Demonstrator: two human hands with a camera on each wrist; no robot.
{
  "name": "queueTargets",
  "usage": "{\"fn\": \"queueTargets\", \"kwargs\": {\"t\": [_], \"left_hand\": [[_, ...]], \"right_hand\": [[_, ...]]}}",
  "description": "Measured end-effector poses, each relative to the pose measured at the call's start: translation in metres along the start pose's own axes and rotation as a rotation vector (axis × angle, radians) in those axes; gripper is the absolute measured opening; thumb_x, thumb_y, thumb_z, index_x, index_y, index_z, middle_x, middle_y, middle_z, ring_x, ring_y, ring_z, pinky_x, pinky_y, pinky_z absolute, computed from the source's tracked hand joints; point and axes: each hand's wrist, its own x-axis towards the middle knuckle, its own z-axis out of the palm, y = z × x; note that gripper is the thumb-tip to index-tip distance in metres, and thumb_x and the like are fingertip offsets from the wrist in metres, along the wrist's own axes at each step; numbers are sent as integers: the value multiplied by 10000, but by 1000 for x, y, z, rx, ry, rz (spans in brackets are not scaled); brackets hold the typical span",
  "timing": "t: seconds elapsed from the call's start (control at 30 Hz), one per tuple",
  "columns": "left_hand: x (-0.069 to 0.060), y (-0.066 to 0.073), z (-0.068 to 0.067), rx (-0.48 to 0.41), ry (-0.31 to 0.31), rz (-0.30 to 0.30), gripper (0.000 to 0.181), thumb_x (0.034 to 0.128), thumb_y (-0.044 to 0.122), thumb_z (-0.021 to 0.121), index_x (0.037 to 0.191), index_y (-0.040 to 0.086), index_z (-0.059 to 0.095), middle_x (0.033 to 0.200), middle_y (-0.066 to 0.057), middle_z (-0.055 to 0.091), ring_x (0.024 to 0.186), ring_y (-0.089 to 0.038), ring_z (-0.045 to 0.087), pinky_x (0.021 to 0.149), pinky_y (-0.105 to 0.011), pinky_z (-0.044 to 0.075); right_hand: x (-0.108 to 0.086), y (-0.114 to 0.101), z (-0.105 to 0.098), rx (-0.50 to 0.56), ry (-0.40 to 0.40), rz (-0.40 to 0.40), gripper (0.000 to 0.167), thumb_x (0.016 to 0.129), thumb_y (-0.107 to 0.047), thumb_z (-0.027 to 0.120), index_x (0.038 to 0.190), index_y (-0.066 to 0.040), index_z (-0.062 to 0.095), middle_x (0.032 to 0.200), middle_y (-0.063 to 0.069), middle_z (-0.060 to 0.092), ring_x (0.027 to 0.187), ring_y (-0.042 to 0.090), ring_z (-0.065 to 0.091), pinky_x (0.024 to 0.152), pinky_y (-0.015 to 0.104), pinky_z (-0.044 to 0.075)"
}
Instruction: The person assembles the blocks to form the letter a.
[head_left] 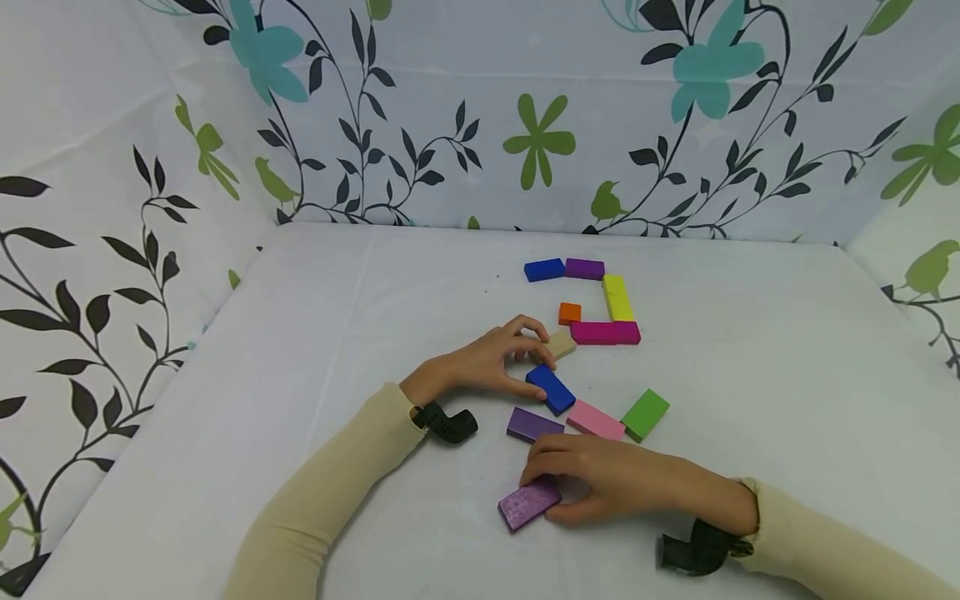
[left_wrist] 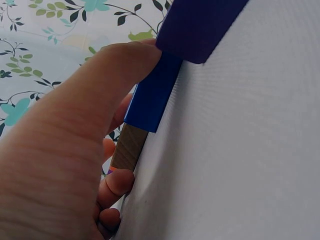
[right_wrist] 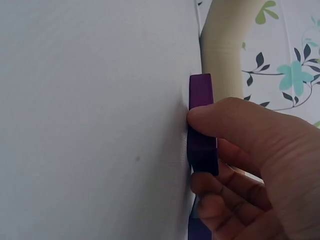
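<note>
The white table (head_left: 750, 383) is backed by flowered cloth (head_left: 480, 67) at frame top; centrally, a blue block (head_left: 553, 392) is pinched by the left hand (head_left: 491, 360), a purple block (head_left: 527, 507) by the right hand (head_left: 611, 475).

A curtained-off tabletop nook; whether it stands in a home, a lab or a studio cannot be told. A white-covered table (head_left: 765, 400) fills it. Behind the table hangs a back curtain (head_left: 465, 67) printed with teal and green flowers, birds and dark leafy stems, and similarly patterned side curtains (head_left: 75, 125) enclose its left and right.
</note>
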Motion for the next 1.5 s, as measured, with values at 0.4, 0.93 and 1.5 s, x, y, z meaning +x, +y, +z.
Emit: {"fn": "queueTargets", "kwargs": {"t": [0.4,0.93,1.5], "left_hand": [[0,-2,2,3,9,2,369,808,320,809,1139,214,684,1318,33,379,963,-103,441,829,-265,373],[0,-3,2,-1,13,30,377,805,306,812,1142,191,688,1307,20,385,959,-101,446,817,-257,368],[1,-3,2,-14,7,35,378,806,310,811,1141,186,688,1307,19,391,996,-84,466,840,-260,375]], "right_hand": [[-11,2,-5,95,53,64,249,923,-224,686,1165,-202,633,1150,-101,572,993,27,521,814,197,487],[-26,14,-18,126,223,67,305,891,-188,726,1173,-209,609,1123,-47,566,880,53,520,678,213,500],[-36,31,-38,10,474,34,422,733,-43,835,1096,-165,655,1005,-42,607,775,96,542,546,234,466]]}}
